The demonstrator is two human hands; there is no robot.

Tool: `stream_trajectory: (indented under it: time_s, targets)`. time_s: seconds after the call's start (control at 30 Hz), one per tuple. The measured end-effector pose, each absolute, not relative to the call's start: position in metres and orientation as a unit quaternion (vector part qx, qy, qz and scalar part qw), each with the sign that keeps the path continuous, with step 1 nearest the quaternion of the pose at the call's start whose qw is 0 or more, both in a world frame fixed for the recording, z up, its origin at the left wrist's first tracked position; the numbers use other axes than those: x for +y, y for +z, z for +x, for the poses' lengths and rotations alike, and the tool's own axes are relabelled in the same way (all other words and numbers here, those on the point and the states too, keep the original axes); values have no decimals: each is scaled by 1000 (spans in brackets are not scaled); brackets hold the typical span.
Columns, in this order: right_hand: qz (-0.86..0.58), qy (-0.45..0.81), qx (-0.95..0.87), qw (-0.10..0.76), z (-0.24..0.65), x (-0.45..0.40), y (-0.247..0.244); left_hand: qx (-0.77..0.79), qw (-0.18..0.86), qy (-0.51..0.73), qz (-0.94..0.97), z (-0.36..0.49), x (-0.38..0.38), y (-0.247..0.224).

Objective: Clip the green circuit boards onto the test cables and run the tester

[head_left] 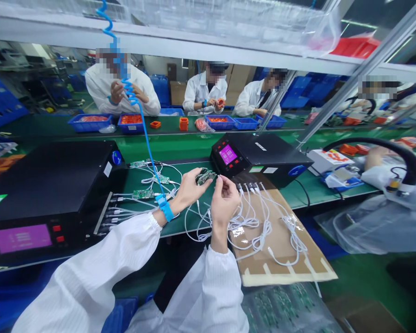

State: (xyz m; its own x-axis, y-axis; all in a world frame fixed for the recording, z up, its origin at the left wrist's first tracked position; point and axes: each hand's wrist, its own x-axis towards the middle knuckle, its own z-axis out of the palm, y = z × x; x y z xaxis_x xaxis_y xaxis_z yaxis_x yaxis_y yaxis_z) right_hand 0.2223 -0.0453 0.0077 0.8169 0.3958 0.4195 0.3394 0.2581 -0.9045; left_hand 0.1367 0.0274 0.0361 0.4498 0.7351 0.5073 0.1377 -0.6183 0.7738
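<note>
My left hand point(187, 188), wearing a blue wrist strap point(164, 208) with a coiled blue cord, is closed around a green circuit board point(204, 176). More than one board may be stacked there; I cannot tell. My right hand point(225, 196) is pinched at the board's right end, and whatever its fingertips hold is too small to make out. Below and around both hands lie white cables point(261, 236). Left of them, a green circuit board point(143, 194) rests on the bench with cables attached.
Black boxes with purple screens stand at left point(52, 180) and behind point(263, 155). A brown cardboard sheet point(280, 249) lies under cables at right. Bagged boards point(280, 305) are below it. Across the bench, co-workers in white sit behind blue bins point(90, 124) of orange parts.
</note>
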Motion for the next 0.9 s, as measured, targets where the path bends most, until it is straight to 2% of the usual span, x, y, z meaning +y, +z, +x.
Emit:
stream_trajectory:
  time_s: [0.3, 0.57, 0.9]
  targets:
    - [-609, 1, -328, 722, 222, -44, 7, 272, 339, 449, 781, 138, 25, 36]
    - [-617, -19, -344, 707, 225, -42, 7, 253, 261, 444, 819, 136, 26, 33]
    - [-616, 7, -335, 713, 225, -37, -4, 243, 246, 404, 847, 137, 27, 28]
